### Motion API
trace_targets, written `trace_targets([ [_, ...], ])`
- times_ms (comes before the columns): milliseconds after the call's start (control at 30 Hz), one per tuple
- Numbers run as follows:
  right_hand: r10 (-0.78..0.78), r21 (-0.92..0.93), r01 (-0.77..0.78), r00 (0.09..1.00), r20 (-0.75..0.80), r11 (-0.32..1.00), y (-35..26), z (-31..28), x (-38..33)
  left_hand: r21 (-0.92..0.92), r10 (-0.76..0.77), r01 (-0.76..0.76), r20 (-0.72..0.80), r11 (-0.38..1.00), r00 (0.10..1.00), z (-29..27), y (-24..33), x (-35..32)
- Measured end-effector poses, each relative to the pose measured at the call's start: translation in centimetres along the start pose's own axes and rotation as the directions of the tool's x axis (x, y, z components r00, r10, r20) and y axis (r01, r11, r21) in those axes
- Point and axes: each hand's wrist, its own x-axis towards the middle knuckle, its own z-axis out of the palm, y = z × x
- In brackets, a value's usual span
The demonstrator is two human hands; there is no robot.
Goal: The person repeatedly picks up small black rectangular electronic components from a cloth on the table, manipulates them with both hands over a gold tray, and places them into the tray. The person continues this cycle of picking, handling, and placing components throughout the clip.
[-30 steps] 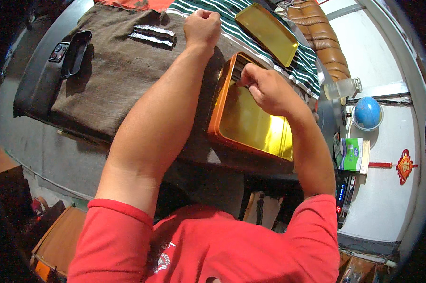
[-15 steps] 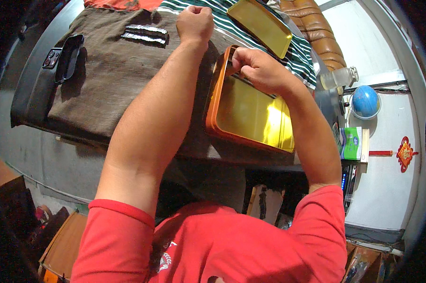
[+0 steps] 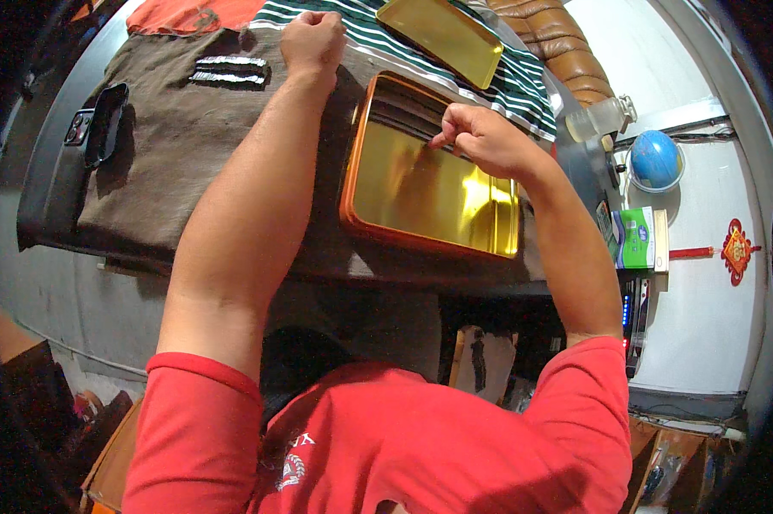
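My left hand (image 3: 314, 43) is closed in a fist at the far side of the brown cloth, beside the striped cloth. Whatever it may hold is hidden. A rectangular tin (image 3: 420, 193) with an orange rim and a shiny gold inside lies in front of me, open side up. Over its right half hovers my right hand (image 3: 485, 141), fingers curled and pressed together, pointing left; I cannot make out anything in them. Dark bands (image 3: 403, 116) run along the tin's far inner side. Two silver-and-black strips (image 3: 229, 71) lie on the cloth, left of my left hand.
A gold tin lid (image 3: 446, 43) lies on the green-striped cloth (image 3: 523, 94) behind the tin. At the left edge sit a phone (image 3: 80, 127) and a black case-like frame (image 3: 106, 126). To the right stand a glass jar (image 3: 596, 120), a blue globe (image 3: 656, 160) and a green pack (image 3: 635, 238).
My right hand has shifted from the tin's far left part toward its right side. My left fist stays closed. The whole view has shifted slightly, moving the table things leftward.
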Motion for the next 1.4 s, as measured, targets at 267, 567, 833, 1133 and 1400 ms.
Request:
trace_targets([
  [267, 0.036, -0.079, -0.039, 0.999, -0.037, 0.996, 2.6, -1.5, -3.6, -0.053, -0.03, 0.032, 0.036, 0.998, 0.999, -0.3, 0.9, -0.5],
  [567, -0.027, -0.068, 0.016, 0.987, -0.16, 0.998, 3.1, -1.2, -3.1, 0.028, -0.02, 0.019, 0.053, 0.999, 0.998, -0.5, 1.1, -0.7],
  [833, 0.0, -0.363, -0.08, 0.976, -0.216, 0.929, 2.8, -1.4, -2.0, -0.033, 0.009, -0.007, 0.072, 0.999, 0.997, -0.5, -0.3, 0.5],
  [1133, -0.132, -0.359, 0.066, 0.978, -0.163, 0.931, 0.4, -0.6, 0.9, 0.003, -0.006, 0.006, 0.072, 1.0, 0.997, -0.6, -1.7, 1.5],
  [1400, -0.05, -0.207, 0.026, 0.993, -0.111, 0.978, 1.4, -1.9, 0.9, -0.113, -0.003, 0.014, 0.097, 0.993, 0.995, -0.5, -2.3, 2.0],
])
